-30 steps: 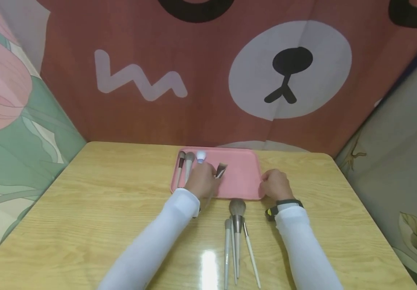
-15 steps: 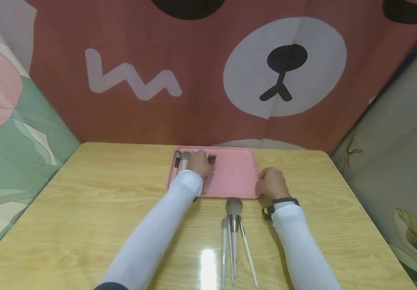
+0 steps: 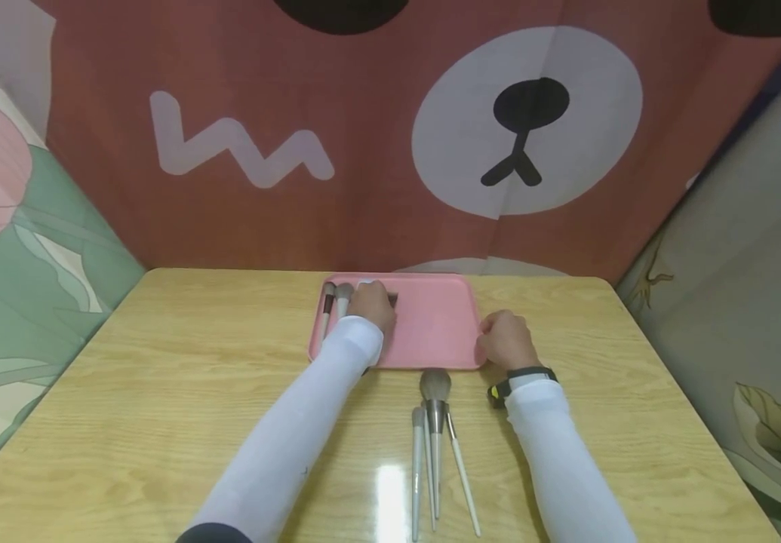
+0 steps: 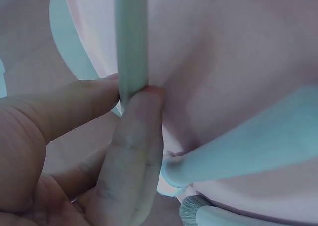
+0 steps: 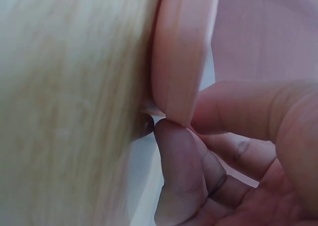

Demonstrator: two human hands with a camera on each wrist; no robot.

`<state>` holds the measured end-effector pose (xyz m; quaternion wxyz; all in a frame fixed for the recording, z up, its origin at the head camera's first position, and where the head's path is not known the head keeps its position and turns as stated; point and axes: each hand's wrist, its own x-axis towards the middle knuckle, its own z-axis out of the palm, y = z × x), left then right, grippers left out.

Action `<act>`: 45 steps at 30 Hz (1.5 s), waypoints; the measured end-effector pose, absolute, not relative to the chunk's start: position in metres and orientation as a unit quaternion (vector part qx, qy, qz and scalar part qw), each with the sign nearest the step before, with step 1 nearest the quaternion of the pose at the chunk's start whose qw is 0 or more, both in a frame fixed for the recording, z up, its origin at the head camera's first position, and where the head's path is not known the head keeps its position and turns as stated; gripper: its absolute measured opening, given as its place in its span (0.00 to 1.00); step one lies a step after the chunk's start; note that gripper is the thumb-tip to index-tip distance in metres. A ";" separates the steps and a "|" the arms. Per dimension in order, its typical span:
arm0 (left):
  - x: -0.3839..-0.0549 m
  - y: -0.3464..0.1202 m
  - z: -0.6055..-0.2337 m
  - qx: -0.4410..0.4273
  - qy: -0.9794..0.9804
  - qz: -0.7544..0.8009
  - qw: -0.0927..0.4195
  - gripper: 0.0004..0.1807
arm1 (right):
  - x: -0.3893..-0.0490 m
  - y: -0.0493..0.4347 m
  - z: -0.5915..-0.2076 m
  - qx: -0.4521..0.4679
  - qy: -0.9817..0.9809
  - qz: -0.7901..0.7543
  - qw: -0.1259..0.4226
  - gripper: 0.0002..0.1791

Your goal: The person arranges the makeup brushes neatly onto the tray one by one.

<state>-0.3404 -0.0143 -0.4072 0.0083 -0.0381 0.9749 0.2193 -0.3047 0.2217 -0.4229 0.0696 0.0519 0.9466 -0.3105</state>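
My left hand (image 3: 371,302) is over the left part of the pink tray (image 3: 431,324) and pinches a makeup brush by its pale handle (image 4: 132,42) between thumb and fingertips. That brush's dark bristles (image 3: 393,299) show just right of the hand; the rest is hidden in the head view. On the tray to the left lie a brown-banded makeup brush (image 3: 327,305) and a grey-bristled one (image 3: 343,296). A thick pale handle (image 4: 248,144) lies beside the held one in the left wrist view. My right hand (image 3: 508,342) pinches the tray's right rim (image 5: 181,62).
Several makeup brushes lie on the wooden table (image 3: 227,362) in front of the tray, among them a big fluffy one (image 3: 435,386) and a thin white-handled one (image 3: 463,475). A curtain with a bear print (image 3: 363,219) hangs behind the table.
My left hand has moved away from me along the tray with its brush, whose bristles are now partly hidden beside the hand. The right hand stays at the rim.
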 end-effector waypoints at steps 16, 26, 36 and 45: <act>-0.340 -0.011 -0.412 -0.035 0.982 0.183 -0.005 0.13 | -0.304 0.221 -0.422 0.056 0.944 -0.317 0.070 0.15; -0.337 -0.010 -0.413 -0.030 0.983 0.180 -0.034 0.12 | -0.303 0.221 -0.421 0.056 0.944 -0.318 0.071 0.16; -0.334 -0.012 -0.414 -0.028 0.982 0.183 -0.028 0.12 | -0.303 0.219 -0.422 0.051 0.947 -0.310 0.070 0.16; -0.329 -0.014 -0.409 -0.021 0.982 0.186 -0.034 0.12 | -0.304 0.219 -0.421 0.064 0.945 -0.312 0.077 0.15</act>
